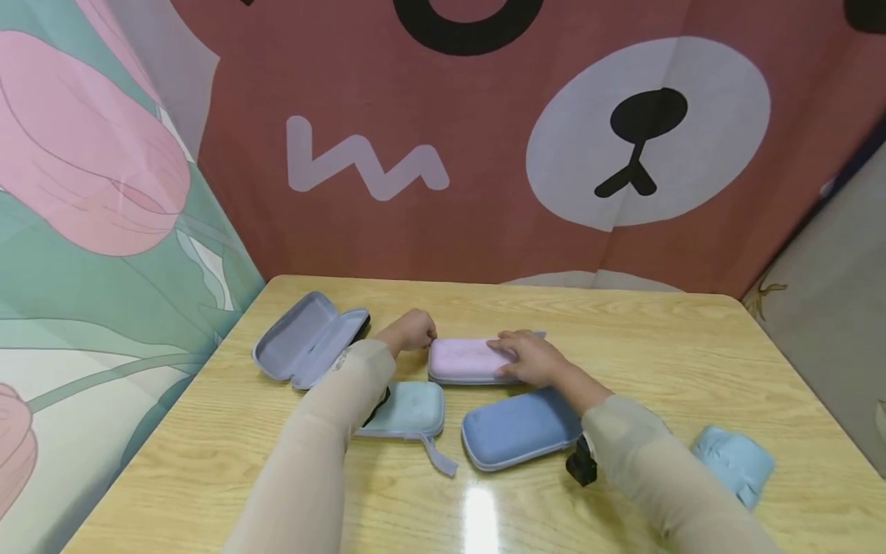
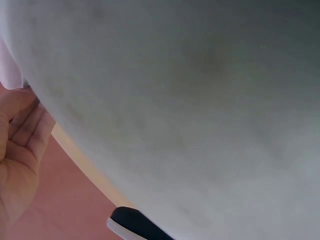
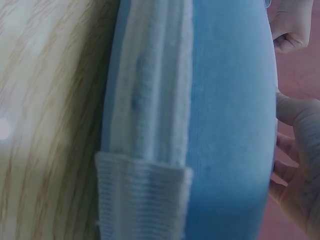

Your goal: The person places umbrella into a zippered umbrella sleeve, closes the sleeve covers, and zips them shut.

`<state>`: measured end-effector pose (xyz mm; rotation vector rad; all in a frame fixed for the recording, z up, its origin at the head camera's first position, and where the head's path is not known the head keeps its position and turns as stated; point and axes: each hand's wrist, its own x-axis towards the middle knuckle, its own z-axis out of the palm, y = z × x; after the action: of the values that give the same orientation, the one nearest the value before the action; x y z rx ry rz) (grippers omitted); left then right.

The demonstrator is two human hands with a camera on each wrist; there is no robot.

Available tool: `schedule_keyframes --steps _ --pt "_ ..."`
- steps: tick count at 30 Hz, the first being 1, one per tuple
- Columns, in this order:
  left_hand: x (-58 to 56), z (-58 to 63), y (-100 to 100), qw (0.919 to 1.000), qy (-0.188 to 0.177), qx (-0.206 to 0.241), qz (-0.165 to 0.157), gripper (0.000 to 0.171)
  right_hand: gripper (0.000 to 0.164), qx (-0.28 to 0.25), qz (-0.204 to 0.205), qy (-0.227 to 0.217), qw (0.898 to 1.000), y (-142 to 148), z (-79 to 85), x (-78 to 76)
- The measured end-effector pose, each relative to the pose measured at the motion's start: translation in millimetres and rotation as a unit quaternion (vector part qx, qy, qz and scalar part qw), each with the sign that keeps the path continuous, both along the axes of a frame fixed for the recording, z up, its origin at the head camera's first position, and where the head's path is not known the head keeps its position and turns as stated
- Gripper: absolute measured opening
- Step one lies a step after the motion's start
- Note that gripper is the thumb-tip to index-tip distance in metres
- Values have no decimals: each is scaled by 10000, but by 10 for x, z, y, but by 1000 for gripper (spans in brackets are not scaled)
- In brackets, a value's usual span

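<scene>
A closed lilac zip case (image 1: 465, 360) lies across the middle of the table. My left hand (image 1: 414, 331) is at its left end, thumb and fingertips pinched together at the zip edge; the pull itself is too small to make out. My right hand (image 1: 529, 358) grips the case's right part, fingers over the top and thumb on the near side. In the left wrist view, the left hand (image 2: 20, 150) has curled fingers beside a lilac corner (image 2: 9, 67). The right wrist view shows the right hand (image 3: 305, 160) partly hidden behind a blue zip case (image 3: 230, 120).
Under the right forearm lies the blue zip case (image 1: 519, 427). A pale teal zip case (image 1: 411, 408) with a strap sits near the left forearm. An opened grey-lavender case (image 1: 294, 338) stands at the back left. A light blue crumpled pouch (image 1: 735, 462) lies at the right.
</scene>
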<state>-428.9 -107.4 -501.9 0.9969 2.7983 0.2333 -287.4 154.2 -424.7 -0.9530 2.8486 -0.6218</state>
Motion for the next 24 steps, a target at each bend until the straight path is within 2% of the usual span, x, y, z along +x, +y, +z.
schedule_keyframes --steps 1,2,3,5,6,8,10,14,16,18,20,21,22,24 --pt "-108 -119 -28 10000 -77 -33 34 18 52 1 -36 -6 10000 -3 -3 7" --pt "-122 -165 -51 10000 -55 27 19 18 53 -6 -89 -51 9999 -3 -8 11" --pt "-123 -176 -46 9997 -161 -76 151 17 53 -2 -127 -84 9999 -5 -14 14" --pt "-171 -272 -62 9996 -83 -116 227 18 54 44 -216 -109 9997 -7 -28 15" --pt "-257 -367 -98 9998 -55 12 164 19 54 55 -264 -86 9996 -10 -34 12" --pt "-432 -592 -140 9996 266 50 102 18 55 46 -376 -36 9993 -16 -39 2" --pt "-663 -855 -180 9988 426 -35 247 18 55 38 -471 78 9989 -25 -41 -11" --pt "-1125 -1377 -258 9952 376 -196 879 15 54 -28 -598 136 9981 -58 -27 -26" --pt "-1307 -1603 -285 9910 397 -272 1247 23 55 11 -668 97 9977 -84 -19 -25" --pt "-1433 -1766 -300 9860 429 -396 1562 35 55 125 -757 67 9970 -107 -15 -22" --pt "-1507 -1859 -299 9825 472 -511 1725 42 55 261 -927 50 9953 -126 -11 -21" --pt "-1513 -1862 -291 9813 451 -526 1794 42 55 327 -1002 79 9944 -133 -10 -24" --pt "-1507 -1848 -282 9808 422 -554 1821 40 55 375 -1075 99 9935 -139 -7 -28" --pt "-1406 -1725 -259 9815 333 -417 1837 33 55 477 -1194 170 9916 -149 -1 -39"
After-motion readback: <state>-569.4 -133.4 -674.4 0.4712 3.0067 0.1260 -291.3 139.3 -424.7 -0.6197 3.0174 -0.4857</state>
